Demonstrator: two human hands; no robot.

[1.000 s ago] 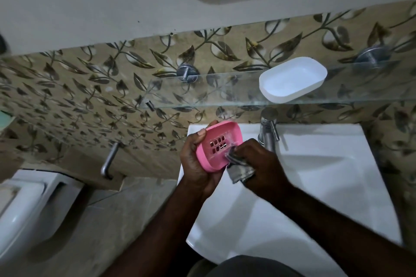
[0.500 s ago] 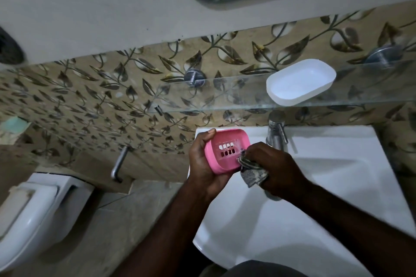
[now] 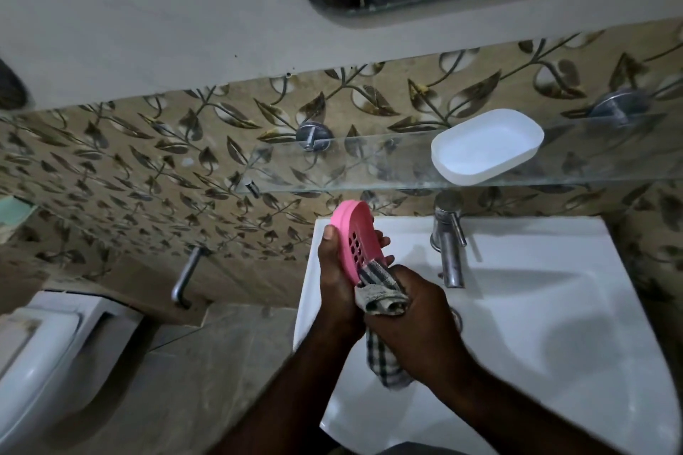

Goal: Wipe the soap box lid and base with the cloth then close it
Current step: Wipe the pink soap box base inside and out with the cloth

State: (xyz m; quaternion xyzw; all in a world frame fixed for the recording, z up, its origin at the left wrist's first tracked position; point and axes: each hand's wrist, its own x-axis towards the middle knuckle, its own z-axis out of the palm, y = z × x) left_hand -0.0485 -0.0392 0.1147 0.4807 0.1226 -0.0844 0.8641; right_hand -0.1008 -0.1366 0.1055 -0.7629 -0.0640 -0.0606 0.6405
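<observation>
Pink perforated soap box half [image 3: 356, 240] is tilted on edge over the sink's [image 3: 554, 307] back-left corner, the left hand [image 3: 336, 277] curled round its long sides. Right hand [image 3: 425, 318] clenches the bunched checked cloth [image 3: 380, 294] against its lower end. Suggest working the cloth into holes and rim, bracing from behind. White half [image 3: 486, 146] lies hollow-up toward the glass shelf's [image 3: 332, 166] right end.

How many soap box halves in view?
2. Pink half in the left hand above the sink; white half lying on the glass shelf. None seems hidden.

Leaf-patterned wall tiles [image 3: 148, 166] — white sink [image 3: 554, 270]
</observation>
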